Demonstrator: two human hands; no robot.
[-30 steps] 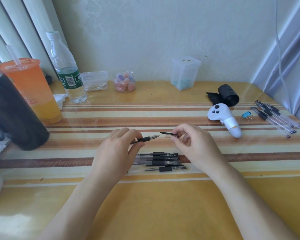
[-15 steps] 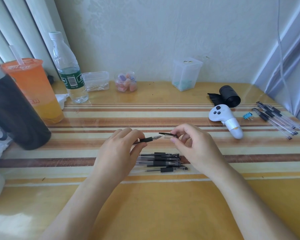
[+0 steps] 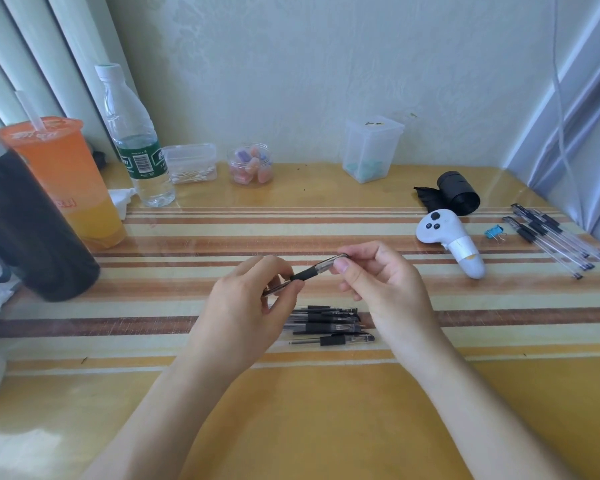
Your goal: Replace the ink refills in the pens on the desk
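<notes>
Both hands are up over the striped desk point(image 3: 326, 427), holding one pen point(image 3: 309, 271) between them. The left hand point(image 3: 246, 306) is pinched shut on the pen's lower end, thumb and forefinger on the barrel just below the black grip. The right hand point(image 3: 385, 285) is closed on the upper end, thumb and fingertips around the clear section. The pen is tilted, rising left to right, clear of the desk.

I see a loose pile of black pens point(image 3: 326, 323) lying on the desk just under the hands, roughly parallel to the near edge. A second group of pens point(image 3: 551, 237) sits far right, well apart, with a blue binder clip point(image 3: 494, 232) just beside them and a white controller point(image 3: 451, 240) to their left.
</notes>
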